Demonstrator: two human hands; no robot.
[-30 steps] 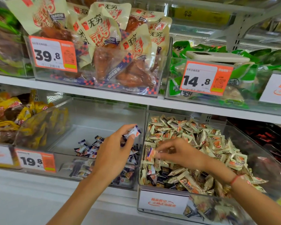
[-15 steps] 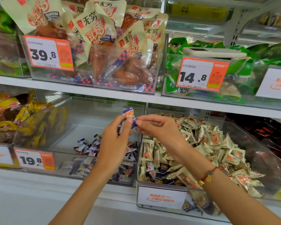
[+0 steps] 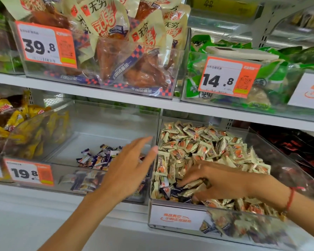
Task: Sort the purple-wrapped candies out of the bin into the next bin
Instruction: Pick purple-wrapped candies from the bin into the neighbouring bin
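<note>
On the lower shelf (image 3: 116,211) two clear bins sit side by side: the left bin (image 3: 105,124) holds a small heap of purple-wrapped candies (image 3: 98,157) at its floor, the right bin (image 3: 279,160) is piled with cream-and-orange candies (image 3: 203,142), a few dark purple ones (image 3: 172,192) showing at its seven o'clock corner. Bins on the upper shelf (image 3: 80,89) hold bagged snacks behind price tags reading 39.8 (image 3: 45,44) and 14.8 (image 3: 228,77); a 19.8 tag (image 3: 28,172) fronts the left bin. Half a second ago both hands pinched one purple candy together; now the left hand (image 3: 129,169) hovers released, fingers spread, over the left bin, and the right hand (image 3: 212,180) digs into the right pile, fingers curled, though I cannot tell whether it grasps anything.
</note>
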